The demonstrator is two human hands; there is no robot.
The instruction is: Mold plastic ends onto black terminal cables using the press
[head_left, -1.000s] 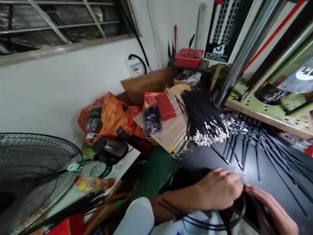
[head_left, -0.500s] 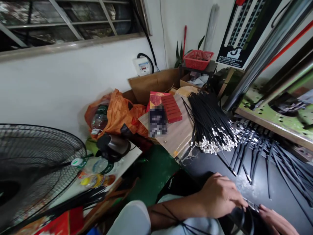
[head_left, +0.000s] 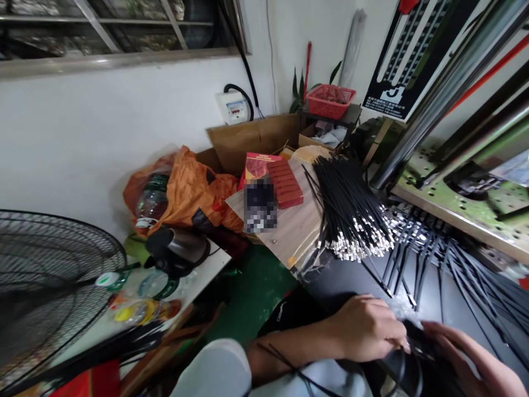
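L. hand (head_left: 367, 328), in front of the silver-tipped strip pile (head_left: 347, 204), is closed on thin black strips (head_left: 401, 366), partly hidden by its fingers; R. hand (head_left: 463, 342), front-right of the pile, is half curled nr. them, grip obscured: can't tell if it holds any. Immed. R. of the pile, loose strips (head_left: 458, 264) fan fwd. from under a green perforated machine plate (head_left: 487, 220), which hems in that side. L. of the pile, on a wooden board (head_left: 285, 242): red box (head_left: 286, 184) & pixelated dark item (head_left: 259, 207). Farther L.: orange bag (head_left: 190, 187), kettle (head_left: 185, 251), bottles (head_left: 136, 312), fan (head_left: 53, 286). Behind the pile: red basket (head_left: 330, 102), cardboard sheet (head_left: 252, 140) back-left.
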